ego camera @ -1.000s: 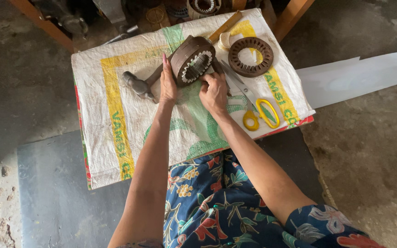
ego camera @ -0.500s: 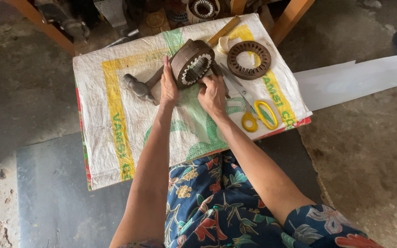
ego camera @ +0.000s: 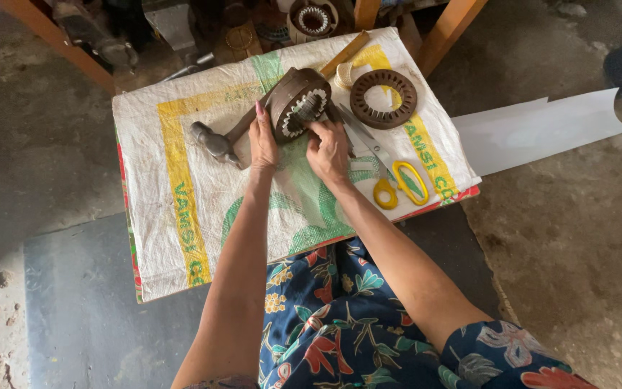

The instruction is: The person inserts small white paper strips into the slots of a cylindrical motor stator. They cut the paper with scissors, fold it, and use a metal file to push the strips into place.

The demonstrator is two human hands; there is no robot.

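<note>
Two bare hands meet on a brown slotted motor stator core (ego camera: pixel 298 106), which stands tilted on its edge near the middle of a low table covered by a white woven sack (ego camera: pixel 181 216) printed in yellow and green. We see the left hand (ego camera: pixel 263 140) closed around the core's left outer wall, one finger extended up along its rim. The right hand (ego camera: pixel 330 151) is curled at the lower right of the core, its fingertips (ego camera: pixel 316 127) pressed at the toothed inner bore; whether they pinch anything small there we cannot tell. Just left of the left hand lies a hammer (ego camera: pixel 214 140), its handle running toward the core. A second, flat stator ring (ego camera: pixel 384 99) lies to the right, apart from the core. Yellow-handled scissors (ego camera: pixel 390 173) rest beside the right wrist, blades pointing toward the core. A pale sheet (ego camera: pixel 534 130) extends from the table's right edge across the concrete floor (ego camera: pixel 577 252). We note floral clothing (ego camera: pixel 340 317) in the foreground.
</note>
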